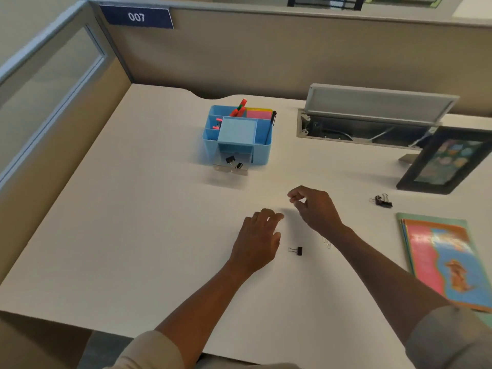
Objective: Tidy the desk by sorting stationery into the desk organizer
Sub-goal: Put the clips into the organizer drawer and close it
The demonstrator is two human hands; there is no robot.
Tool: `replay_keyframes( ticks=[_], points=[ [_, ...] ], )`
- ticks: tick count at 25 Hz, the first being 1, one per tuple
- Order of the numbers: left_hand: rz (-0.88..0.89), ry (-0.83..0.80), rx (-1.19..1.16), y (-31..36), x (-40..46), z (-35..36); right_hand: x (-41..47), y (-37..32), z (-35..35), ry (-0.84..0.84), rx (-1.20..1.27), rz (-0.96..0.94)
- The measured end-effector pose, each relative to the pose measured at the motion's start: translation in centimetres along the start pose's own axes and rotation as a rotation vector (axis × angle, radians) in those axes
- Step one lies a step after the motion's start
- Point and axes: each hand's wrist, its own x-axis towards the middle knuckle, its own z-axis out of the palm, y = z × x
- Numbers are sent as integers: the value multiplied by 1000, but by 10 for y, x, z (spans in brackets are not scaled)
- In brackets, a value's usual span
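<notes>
Reaching out over the white worktop [119,222], both hands sit nearer the person than the blue desk organizer [237,134]. The left hand [257,235] lies palm down, its fingers fairly straight and spread, holding nothing. The right hand [314,209] hovers just beside it, thumb and forefinger brought together in a pinch; whether anything small sits between them cannot be told.

A black binder clip [296,250] lies on the worktop on the person's side of the organizer, between the two wrists, just beside the left hand's thumb edge and touching neither hand. A thin wire paper clip [327,243] shows faintly by the right wrist. A second group of binder clips [383,201] rests well off to the right of the organizer, apart from both hands.

The organizer's small clear drawer [231,166] is pulled open toward the person, with black binder clips [233,162] inside. Orange markers [239,107], coloured note pads [259,113] and a black pen [271,123] stand in its upper compartments.

Right of the organizer are an open cable hatch [372,121], a dark picture frame [447,158] and a stack of colourful booklets [447,262].
</notes>
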Motion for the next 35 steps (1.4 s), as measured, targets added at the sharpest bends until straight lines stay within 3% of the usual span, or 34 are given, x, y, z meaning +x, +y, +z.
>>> replay_keyframes(
  ticks=[5,10,23,35],
  points=[
    [78,-96,-19,22,-6,21,-55,26,11,12,60,49],
    [42,-168,-4,38,-10,29,-88,46,16,4,97,61],
    [-78,-70,51,47,-14,42,-106,54,17,-155,45,14],
    [-32,-14,-5,33,-11,29,-99,35,20,-107,183,8]
  ],
)
